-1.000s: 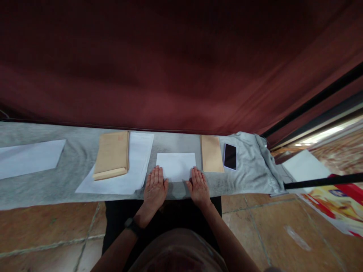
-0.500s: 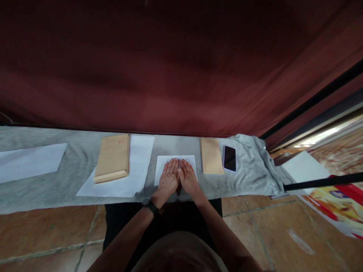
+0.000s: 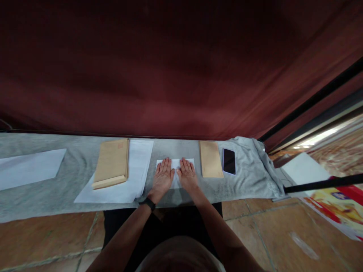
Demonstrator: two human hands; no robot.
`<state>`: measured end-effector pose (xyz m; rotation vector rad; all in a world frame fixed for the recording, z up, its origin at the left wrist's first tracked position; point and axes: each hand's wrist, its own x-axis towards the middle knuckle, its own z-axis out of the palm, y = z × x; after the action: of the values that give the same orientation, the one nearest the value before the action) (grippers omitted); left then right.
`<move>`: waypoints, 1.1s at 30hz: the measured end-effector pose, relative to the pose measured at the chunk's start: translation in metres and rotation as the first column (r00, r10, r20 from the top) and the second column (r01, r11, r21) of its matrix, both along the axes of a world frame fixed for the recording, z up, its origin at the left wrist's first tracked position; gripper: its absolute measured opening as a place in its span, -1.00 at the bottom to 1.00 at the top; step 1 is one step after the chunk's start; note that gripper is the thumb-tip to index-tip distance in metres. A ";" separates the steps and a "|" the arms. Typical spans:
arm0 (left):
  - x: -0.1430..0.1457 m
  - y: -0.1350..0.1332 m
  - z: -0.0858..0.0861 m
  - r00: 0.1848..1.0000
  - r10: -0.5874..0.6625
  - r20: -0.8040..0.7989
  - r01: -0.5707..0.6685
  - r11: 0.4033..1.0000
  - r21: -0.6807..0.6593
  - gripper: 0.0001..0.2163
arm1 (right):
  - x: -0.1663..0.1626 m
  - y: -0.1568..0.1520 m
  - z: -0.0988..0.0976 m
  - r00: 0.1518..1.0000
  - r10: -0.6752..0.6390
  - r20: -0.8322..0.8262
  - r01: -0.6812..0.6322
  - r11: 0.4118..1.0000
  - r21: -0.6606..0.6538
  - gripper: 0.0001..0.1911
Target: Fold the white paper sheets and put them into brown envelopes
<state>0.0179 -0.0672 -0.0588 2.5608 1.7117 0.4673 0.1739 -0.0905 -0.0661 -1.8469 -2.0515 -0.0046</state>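
Note:
A small white sheet of paper, perhaps folded, lies in front of me on the grey cloth. My left hand rests flat on its left part, fingers stretched out. On the right part lies my right hand, also flat, its fingers pointing away from me. Both hands cover much of the paper, and a gap between the thumbs shows its middle. Just right of the paper is a single brown envelope. Left of it, a stack of brown envelopes sits on larger white sheets.
A phone lies on the cloth-covered table beyond the single envelope. More white paper is at the far left. A dark red curtain hangs behind the table. At right are a black bar and a printed box.
My hands have moved apart, left hand to the left and right hand slightly to the right, across the paper. The view has tilted a little.

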 end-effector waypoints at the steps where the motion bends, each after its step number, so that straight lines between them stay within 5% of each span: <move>1: -0.002 0.000 -0.001 1.000 0.021 0.011 -0.021 1.000 0.006 -0.45 | 0.001 0.000 -0.001 1.000 -0.013 0.003 0.013 1.000 0.002 -0.44; 9: -0.016 -0.009 -0.005 0.981 0.173 0.086 -0.178 0.983 0.053 -0.44 | 0.010 -0.010 -0.004 0.998 -0.061 -0.018 0.062 0.996 0.059 -0.41; 18: -0.032 -0.035 -0.007 0.976 0.177 0.124 -0.188 0.979 0.081 -0.51 | 0.013 -0.020 -0.004 0.996 -0.084 0.010 0.083 0.994 0.073 -0.40; 23: -0.036 -0.031 0.001 0.939 0.235 0.250 -0.230 0.972 -0.049 -0.52 | 0.016 -0.030 -0.005 0.996 -0.087 0.024 0.085 0.994 0.066 -0.41; 29: -0.042 -0.013 0.017 0.786 0.433 0.440 -0.283 0.886 -0.367 -0.48 | 0.013 -0.051 -0.001 0.999 -0.047 0.000 0.047 0.997 0.069 -0.44; 33: -0.043 -0.009 0.022 0.508 0.574 0.642 -0.245 0.811 -0.531 -0.42 | 0.007 -0.067 0.007 0.998 0.058 -0.023 -0.057 0.997 0.050 -0.38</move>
<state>-0.0250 -0.0764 -0.0372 1.2734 1.7637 0.9804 0.1813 -0.1574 -0.0590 -1.7499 -2.0681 -0.0167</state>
